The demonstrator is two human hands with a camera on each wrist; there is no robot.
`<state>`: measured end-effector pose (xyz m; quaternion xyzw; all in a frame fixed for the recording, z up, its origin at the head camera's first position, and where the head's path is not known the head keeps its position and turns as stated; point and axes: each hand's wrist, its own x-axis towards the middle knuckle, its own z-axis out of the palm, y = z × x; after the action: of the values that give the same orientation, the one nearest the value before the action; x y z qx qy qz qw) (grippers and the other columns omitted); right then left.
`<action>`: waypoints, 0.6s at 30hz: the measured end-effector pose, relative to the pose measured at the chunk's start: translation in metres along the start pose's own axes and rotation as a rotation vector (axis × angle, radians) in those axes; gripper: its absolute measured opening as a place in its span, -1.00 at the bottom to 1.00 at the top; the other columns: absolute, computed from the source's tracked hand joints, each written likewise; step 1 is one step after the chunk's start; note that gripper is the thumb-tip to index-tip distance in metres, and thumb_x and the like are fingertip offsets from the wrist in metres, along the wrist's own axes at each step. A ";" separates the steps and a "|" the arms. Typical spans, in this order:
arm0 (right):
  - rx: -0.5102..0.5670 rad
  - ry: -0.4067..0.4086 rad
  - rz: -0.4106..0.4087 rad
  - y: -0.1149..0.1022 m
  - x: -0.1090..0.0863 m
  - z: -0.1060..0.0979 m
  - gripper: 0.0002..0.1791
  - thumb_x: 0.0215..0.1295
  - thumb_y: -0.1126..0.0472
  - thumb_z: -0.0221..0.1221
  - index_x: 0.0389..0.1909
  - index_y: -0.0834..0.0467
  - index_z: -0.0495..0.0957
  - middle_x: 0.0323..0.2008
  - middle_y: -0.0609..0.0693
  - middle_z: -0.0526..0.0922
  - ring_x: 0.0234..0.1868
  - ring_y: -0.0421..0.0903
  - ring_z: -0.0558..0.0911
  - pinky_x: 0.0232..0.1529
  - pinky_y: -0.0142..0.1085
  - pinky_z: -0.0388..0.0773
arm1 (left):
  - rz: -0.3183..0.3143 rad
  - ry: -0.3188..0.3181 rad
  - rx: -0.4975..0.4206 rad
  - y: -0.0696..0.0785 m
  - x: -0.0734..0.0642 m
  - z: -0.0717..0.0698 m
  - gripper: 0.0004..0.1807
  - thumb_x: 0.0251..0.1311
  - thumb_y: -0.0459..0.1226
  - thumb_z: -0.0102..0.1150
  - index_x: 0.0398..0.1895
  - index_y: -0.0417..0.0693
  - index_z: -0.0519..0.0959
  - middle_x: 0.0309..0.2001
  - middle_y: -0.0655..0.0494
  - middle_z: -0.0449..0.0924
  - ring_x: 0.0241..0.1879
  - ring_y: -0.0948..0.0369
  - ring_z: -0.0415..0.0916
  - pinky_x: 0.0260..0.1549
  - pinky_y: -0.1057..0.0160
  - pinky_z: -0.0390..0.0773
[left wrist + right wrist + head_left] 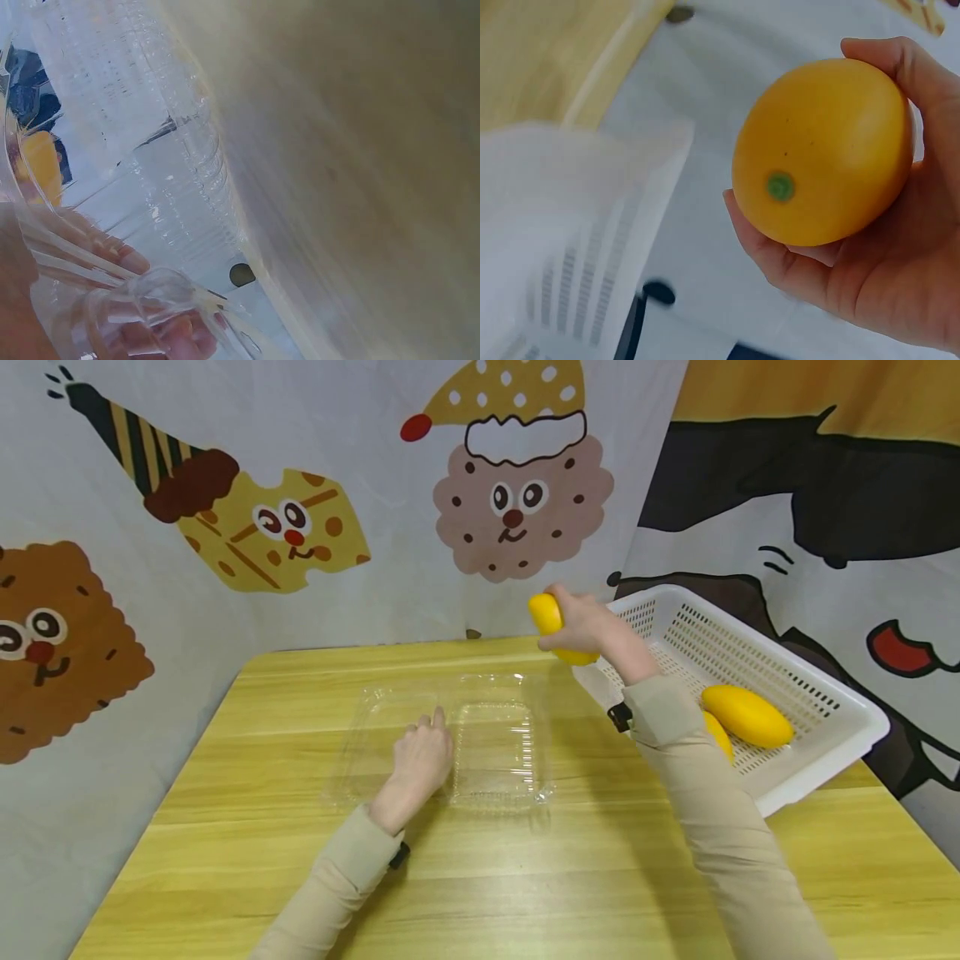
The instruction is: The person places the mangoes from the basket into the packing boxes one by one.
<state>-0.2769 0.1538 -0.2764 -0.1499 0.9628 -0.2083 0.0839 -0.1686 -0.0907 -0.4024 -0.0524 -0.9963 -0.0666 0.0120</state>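
My right hand (581, 622) grips a yellow mango (821, 154) above the far edge of the table, by the basket's left corner. The mango's green stem spot faces the right wrist camera. Before me on the table lies a clear plastic clamshell box (491, 752), its two halves spread side by side. At its middle fold, my left hand (423, 752) pinches the plastic. Through the clear plastic, some of that hand's fingers (184, 337) show in the left wrist view. Two more mangoes rest in the white basket, one mango (746, 716) whole in sight, the other partly behind my right sleeve.
The white slatted basket (817, 681) stands at the right of the wooden table (517, 885), at an angle, its near left side behind my right forearm. A cloth wall (390, 610) with cartoon prints rises behind the table's far edge.
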 end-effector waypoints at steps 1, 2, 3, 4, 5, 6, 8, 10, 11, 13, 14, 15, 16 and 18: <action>0.008 -0.001 -0.012 -0.004 0.000 0.004 -0.17 0.07 0.08 0.24 0.35 0.04 0.07 -0.04 0.17 0.46 -0.21 0.06 0.53 -0.27 -0.25 0.57 | 0.001 0.000 0.003 0.000 0.000 0.000 -0.48 0.41 -0.19 -0.16 0.36 -0.27 0.23 -0.03 -0.23 0.58 -0.32 -0.01 0.55 -0.56 0.22 0.60; 0.015 -0.005 -0.023 -0.008 0.000 0.008 -0.17 0.07 0.08 0.24 0.36 0.04 0.08 -0.05 0.16 0.47 -0.21 0.06 0.53 -0.27 -0.25 0.57 | 0.002 0.001 0.006 0.000 0.000 0.000 -0.48 0.41 -0.19 -0.16 0.36 -0.27 0.23 -0.04 -0.23 0.58 -0.32 -0.01 0.55 -0.57 0.22 0.60; 0.021 -0.009 -0.032 -0.013 0.000 0.011 -0.16 0.07 0.08 0.25 0.36 0.04 0.07 -0.05 0.16 0.48 -0.22 0.05 0.53 -0.27 -0.25 0.58 | 0.003 0.001 0.008 0.000 0.000 0.000 -0.48 0.41 -0.19 -0.17 0.35 -0.27 0.23 -0.03 -0.23 0.59 -0.32 0.00 0.55 -0.56 0.22 0.60; 0.025 -0.017 -0.042 -0.016 0.001 0.015 -0.16 0.07 0.08 0.25 0.36 0.04 0.07 -0.05 0.16 0.48 -0.22 0.04 0.53 -0.26 -0.24 0.58 | 0.004 0.001 0.007 0.000 0.000 0.000 -0.48 0.41 -0.19 -0.16 0.35 -0.27 0.23 -0.03 -0.23 0.59 -0.32 0.00 0.55 -0.57 0.22 0.60; 0.025 -0.023 -0.050 -0.020 0.001 0.019 -0.15 0.06 0.07 0.26 0.37 0.04 0.07 -0.05 0.14 0.49 -0.22 0.03 0.53 -0.24 -0.25 0.58 | 0.005 0.002 0.006 0.000 0.000 0.000 -0.48 0.41 -0.20 -0.17 0.35 -0.27 0.23 -0.03 -0.23 0.59 -0.33 0.00 0.55 -0.57 0.23 0.60; 0.027 -0.033 -0.056 -0.023 0.002 0.023 -0.14 0.06 0.06 0.26 0.37 0.03 0.07 -0.05 0.14 0.49 -0.22 0.03 0.53 -0.24 -0.24 0.58 | 0.005 0.001 0.007 0.000 0.000 0.000 -0.48 0.41 -0.20 -0.17 0.35 -0.27 0.23 -0.03 -0.23 0.59 -0.33 0.00 0.55 -0.57 0.23 0.60; 0.025 -0.047 -0.069 -0.029 0.003 0.032 -0.13 0.06 0.05 0.27 0.38 0.03 0.07 -0.05 0.13 0.50 -0.20 0.02 0.53 -0.21 -0.24 0.57 | 0.005 0.000 0.005 0.000 0.000 -0.001 -0.48 0.41 -0.20 -0.17 0.35 -0.27 0.23 -0.03 -0.23 0.59 -0.34 0.00 0.55 -0.58 0.24 0.58; 0.019 -0.062 -0.079 -0.033 0.006 0.041 -0.12 0.05 0.03 0.27 0.38 0.04 0.07 -0.06 0.12 0.51 -0.20 0.01 0.54 -0.22 -0.25 0.56 | 0.005 -0.002 0.004 0.000 0.000 -0.001 -0.48 0.41 -0.20 -0.16 0.35 -0.26 0.24 -0.03 -0.23 0.59 -0.36 0.01 0.54 -0.59 0.25 0.57; 0.015 -0.072 -0.080 -0.035 0.007 0.046 -0.11 0.05 0.02 0.27 0.38 0.04 0.06 -0.07 0.11 0.51 -0.21 0.00 0.55 -0.23 -0.26 0.57 | 0.005 -0.001 0.006 0.000 0.000 -0.001 -0.48 0.41 -0.20 -0.16 0.35 -0.26 0.24 -0.04 -0.23 0.59 -0.37 0.02 0.54 -0.60 0.25 0.57; 0.010 -0.097 -0.077 -0.039 0.009 0.055 -0.09 0.06 0.00 0.27 0.39 0.06 0.05 -0.08 0.11 0.52 -0.24 -0.01 0.56 -0.27 -0.28 0.57 | 0.006 -0.001 0.011 0.000 0.000 -0.001 -0.48 0.41 -0.20 -0.16 0.35 -0.27 0.24 -0.05 -0.23 0.60 -0.39 0.03 0.53 -0.61 0.26 0.56; 0.008 -0.113 -0.072 -0.041 0.010 0.060 -0.09 0.07 -0.01 0.27 0.40 0.06 0.03 -0.10 0.11 0.52 -0.26 -0.01 0.56 -0.30 -0.29 0.58 | 0.006 0.000 0.014 0.000 0.001 -0.001 -0.49 0.41 -0.20 -0.15 0.35 -0.27 0.24 -0.06 -0.22 0.60 -0.40 0.03 0.53 -0.62 0.26 0.55; 0.004 -0.130 -0.064 -0.042 0.011 0.065 -0.06 0.07 -0.03 0.27 0.41 0.07 0.01 -0.11 0.11 0.53 -0.28 -0.02 0.57 -0.33 -0.30 0.59 | 0.006 0.000 0.015 0.000 0.001 -0.001 -0.48 0.41 -0.20 -0.15 0.35 -0.27 0.24 -0.07 -0.22 0.60 -0.41 0.03 0.52 -0.63 0.26 0.55; 0.001 -0.147 -0.056 -0.043 0.011 0.069 -0.05 0.08 -0.05 0.27 0.42 0.08 0.00 -0.12 0.11 0.53 -0.29 -0.03 0.57 -0.35 -0.31 0.59 | 0.005 0.000 0.016 0.000 0.001 -0.001 -0.48 0.40 -0.19 -0.14 0.34 -0.26 0.25 -0.08 -0.22 0.60 -0.41 0.04 0.52 -0.63 0.27 0.54; 0.005 -0.178 -0.036 -0.045 0.012 0.078 -0.03 0.10 -0.06 0.27 0.44 0.12 -0.03 -0.13 0.11 0.52 -0.29 -0.04 0.57 -0.37 -0.33 0.59 | 0.003 -0.001 0.016 -0.001 0.001 -0.001 -0.48 0.40 -0.19 -0.14 0.34 -0.26 0.25 -0.09 -0.22 0.60 -0.42 0.04 0.51 -0.64 0.27 0.54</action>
<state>-0.2592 0.0816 -0.3282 -0.1847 0.9482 -0.1980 0.1659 -0.1692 -0.0913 -0.4017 -0.0540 -0.9967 -0.0586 0.0118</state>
